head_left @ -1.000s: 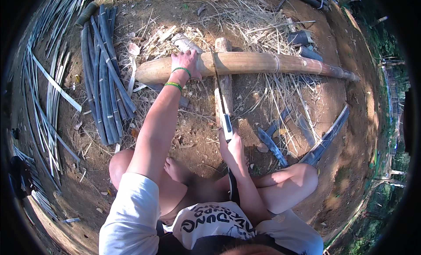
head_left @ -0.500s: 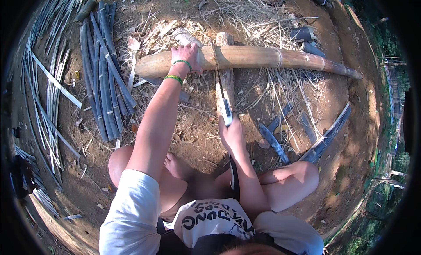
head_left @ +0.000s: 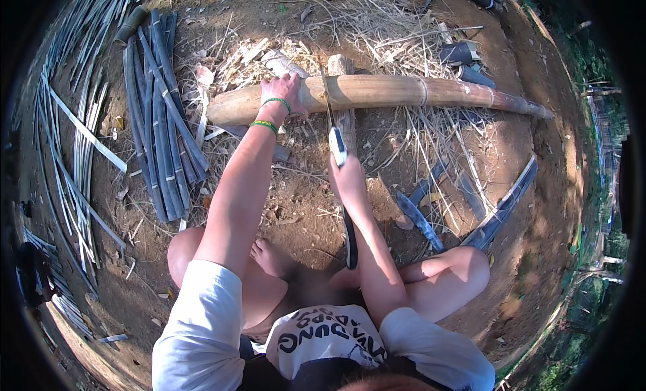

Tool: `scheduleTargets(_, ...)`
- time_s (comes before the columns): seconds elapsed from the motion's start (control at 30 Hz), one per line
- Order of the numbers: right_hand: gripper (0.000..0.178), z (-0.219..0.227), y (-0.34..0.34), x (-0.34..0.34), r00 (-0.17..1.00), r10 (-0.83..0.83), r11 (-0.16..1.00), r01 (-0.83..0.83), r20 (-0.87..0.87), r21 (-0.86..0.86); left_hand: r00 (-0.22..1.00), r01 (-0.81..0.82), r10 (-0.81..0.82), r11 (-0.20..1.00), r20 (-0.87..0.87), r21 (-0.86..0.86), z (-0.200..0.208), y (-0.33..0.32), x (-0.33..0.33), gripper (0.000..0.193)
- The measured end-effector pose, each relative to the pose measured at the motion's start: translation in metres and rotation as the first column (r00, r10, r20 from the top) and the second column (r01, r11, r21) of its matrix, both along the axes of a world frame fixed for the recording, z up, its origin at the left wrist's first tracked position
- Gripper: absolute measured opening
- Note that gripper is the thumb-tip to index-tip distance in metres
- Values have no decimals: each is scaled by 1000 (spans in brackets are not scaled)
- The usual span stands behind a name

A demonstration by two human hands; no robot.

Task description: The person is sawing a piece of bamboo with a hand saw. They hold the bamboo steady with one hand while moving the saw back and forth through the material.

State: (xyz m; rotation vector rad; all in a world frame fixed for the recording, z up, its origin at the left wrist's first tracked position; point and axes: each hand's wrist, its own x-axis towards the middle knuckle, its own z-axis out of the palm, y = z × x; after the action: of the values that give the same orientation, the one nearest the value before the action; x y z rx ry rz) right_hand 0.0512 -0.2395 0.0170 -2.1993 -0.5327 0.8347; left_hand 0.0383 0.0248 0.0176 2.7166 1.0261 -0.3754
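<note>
A thick, slightly curved bamboo pole (head_left: 387, 91) lies crosswise in front of me over a short wooden log (head_left: 341, 64). My left hand (head_left: 284, 95) grips the pole near its thick left end, fingers over the far side. In my closed right hand (head_left: 348, 180) is a handsaw (head_left: 338, 147) with a black and white handle. The saw's narrow blade lies across the pole, just right of my left hand and beside the log. How deep the blade sits in the bamboo I cannot tell.
Dark split bamboo strips (head_left: 161, 122) lie stacked at the left, with thin pale slats (head_left: 84, 162) beyond them. Shavings (head_left: 249, 51) cover the ground behind the pole. Dark bamboo offcuts (head_left: 501, 206) lie at the right, near my bent knee (head_left: 464, 270).
My right hand and the saw have moved forward, away from my body, so the handle is nearer the pole. My left hand keeps its place on the bamboo.
</note>
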Motion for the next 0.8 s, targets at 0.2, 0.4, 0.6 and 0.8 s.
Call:
scheduleTargets(0.2, 39, 4, 10, -2, 997, 65, 998, -65, 32, 25, 1000, 3, -3, 997, 0, -73, 4, 10, -7, 102)
scheduleTargets(0.4, 36, 24, -16, -22, 998, -18, 1000, 17, -53, -24, 1000, -12, 10, 999, 28, 45, -10, 9, -13, 102)
scheduleTargets(0.6, 36, -18, 49, 33, 966, 74, 995, -87, 246, 44, 1000, 20, -19, 997, 13, -68, 4, 1, 3, 103)
scheduleTargets(0.8, 46, 48, -62, -45, 998, -48, 998, 50, 50, -40, 998, 25, -29, 997, 55, 75, -7, 1, -3, 103)
